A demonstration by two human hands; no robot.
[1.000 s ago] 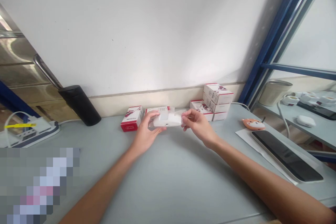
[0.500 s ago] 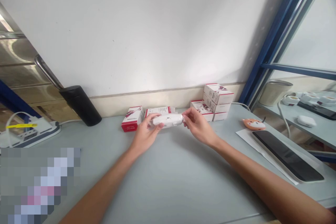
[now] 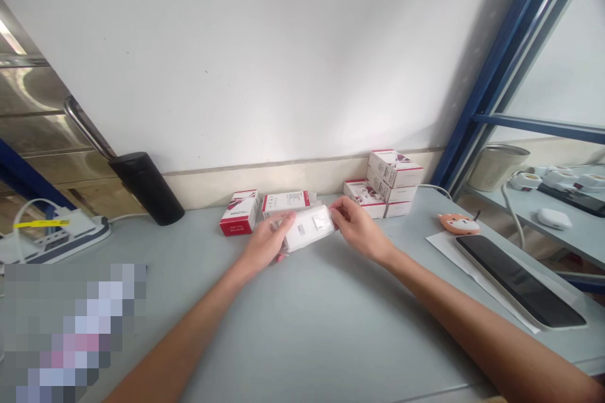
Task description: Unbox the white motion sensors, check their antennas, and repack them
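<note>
Between my hands, over the grey desk, is a white boxy device in a clear plastic bag. One broad face is turned up toward me, showing a small grey mark and a white square. My left hand grips its left end, thumb on top and a fingertip showing below. At the right end, my right hand pinches the bag's edge with thumb and fingers. Just behind the device lies a white and red carton, partly hidden by it. Another red and white carton stands to the left of it.
Several red and white cartons are stacked against the wall at right. A black bottle and a power strip stand left. At right lie an orange animal-faced object and a phone-like black slab on white paper.
The wrapped device has turned from its narrow side to its broad face and tilted, its left end lower. Both hands keep hold of it, and the left wrist has rolled slightly.
</note>
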